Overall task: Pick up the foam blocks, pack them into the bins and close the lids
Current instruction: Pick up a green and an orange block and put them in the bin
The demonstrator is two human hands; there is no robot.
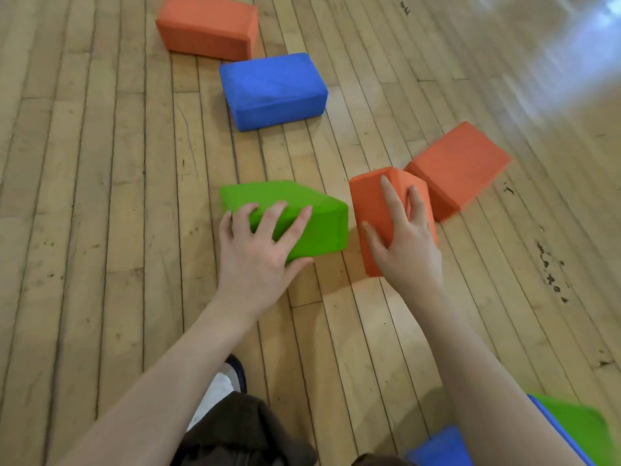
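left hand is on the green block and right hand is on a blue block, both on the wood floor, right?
Not quite. In the head view the right hand grips an orange block, not a blue one. The blue block lies farther off, untouched. The rest holds: the left hand is on the green block, and both blocks sit on the wood floor.

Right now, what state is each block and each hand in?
Green block: on the floor, gripped by left hand.
Near orange block: tilted, gripped by right hand.
Right orange block: lying on the floor, untouched.
Blue block: flat on the floor, untouched.
Far orange block: flat on the floor, untouched.
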